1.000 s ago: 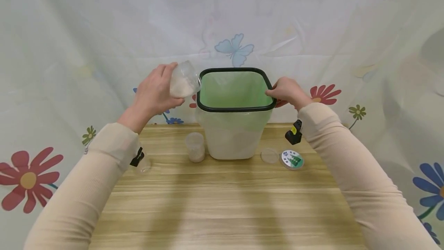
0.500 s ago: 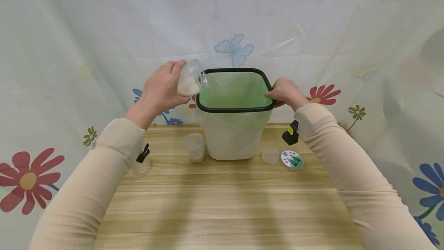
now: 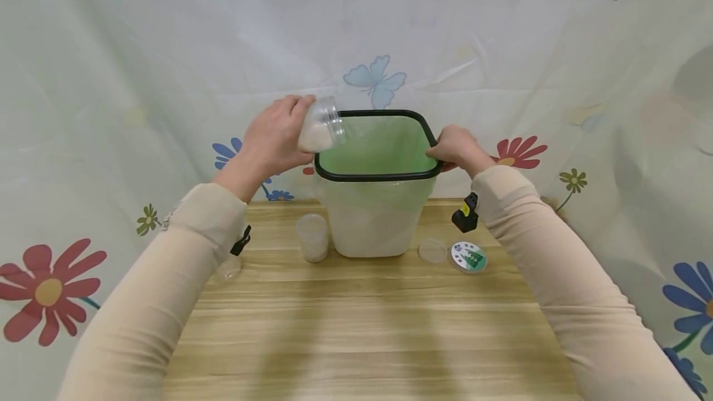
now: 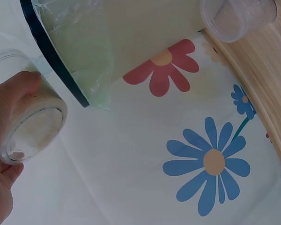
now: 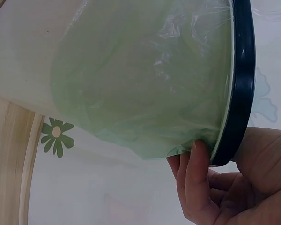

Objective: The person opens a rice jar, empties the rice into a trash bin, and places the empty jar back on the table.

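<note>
My left hand [image 3: 278, 135] grips a clear plastic jar [image 3: 319, 127] that holds something white. The jar is tilted, its mouth pointing right over the left rim of a white trash can [image 3: 373, 221]. In the left wrist view the jar's round base [image 4: 33, 133] faces the camera. A green plastic bag [image 5: 145, 84] lines the can and folds down outside, beneath a black rim ring [image 3: 379, 176]. My right hand [image 3: 458, 146] holds the can's right rim, thumb on the inner side and fingers outside, against the bag in the right wrist view.
A second clear jar [image 3: 313, 238] with pale contents stands left of the can on the wooden table [image 3: 367, 327]. A clear lid [image 3: 432, 250] and a round lid with a green print [image 3: 468, 257] lie to the right. A floral cloth [image 3: 250, 30] hangs behind.
My left hand has moved right with the jar, bringing its mouth over the can's rim, and the jar has tipped closer to horizontal. The right hand stays on the rim.
</note>
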### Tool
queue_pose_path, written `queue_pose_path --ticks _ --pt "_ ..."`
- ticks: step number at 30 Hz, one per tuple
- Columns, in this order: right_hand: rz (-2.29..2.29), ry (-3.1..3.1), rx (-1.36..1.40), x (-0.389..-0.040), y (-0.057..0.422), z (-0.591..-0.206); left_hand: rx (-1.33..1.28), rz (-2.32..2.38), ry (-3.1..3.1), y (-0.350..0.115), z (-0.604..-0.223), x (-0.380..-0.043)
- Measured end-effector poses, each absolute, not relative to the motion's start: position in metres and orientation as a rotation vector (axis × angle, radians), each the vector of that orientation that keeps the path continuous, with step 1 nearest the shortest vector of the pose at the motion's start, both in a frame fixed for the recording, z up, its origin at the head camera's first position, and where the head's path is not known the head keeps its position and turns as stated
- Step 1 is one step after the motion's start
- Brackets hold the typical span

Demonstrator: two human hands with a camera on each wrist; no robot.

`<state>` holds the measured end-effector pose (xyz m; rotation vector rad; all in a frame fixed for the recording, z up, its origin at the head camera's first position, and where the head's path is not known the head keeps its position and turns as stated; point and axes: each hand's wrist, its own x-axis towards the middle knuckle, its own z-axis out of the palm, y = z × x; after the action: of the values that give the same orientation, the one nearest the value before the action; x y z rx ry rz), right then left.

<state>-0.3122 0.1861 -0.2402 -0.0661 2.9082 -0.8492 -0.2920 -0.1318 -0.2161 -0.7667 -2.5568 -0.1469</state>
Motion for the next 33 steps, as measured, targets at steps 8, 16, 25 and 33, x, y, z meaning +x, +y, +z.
queue_pose_path --ticks 8,16,25,33 --pt "-0.808 2.924 -0.058 -0.309 0.185 -0.237 -0.813 -0.101 -2.546 -0.123 -0.212 -0.293" --pt "-0.807 2.920 -0.043 -0.309 0.184 -0.236 -0.852 -0.019 -2.543 -0.118 -0.212 -0.293" --pt "-0.812 2.920 -0.050 -0.308 0.184 -0.236 -0.888 0.092 -2.515 -0.114 -0.210 -0.291" --pt "-0.816 2.921 -0.041 -0.312 0.184 -0.237 -0.900 0.167 -2.490 -0.115 -0.208 -0.292"
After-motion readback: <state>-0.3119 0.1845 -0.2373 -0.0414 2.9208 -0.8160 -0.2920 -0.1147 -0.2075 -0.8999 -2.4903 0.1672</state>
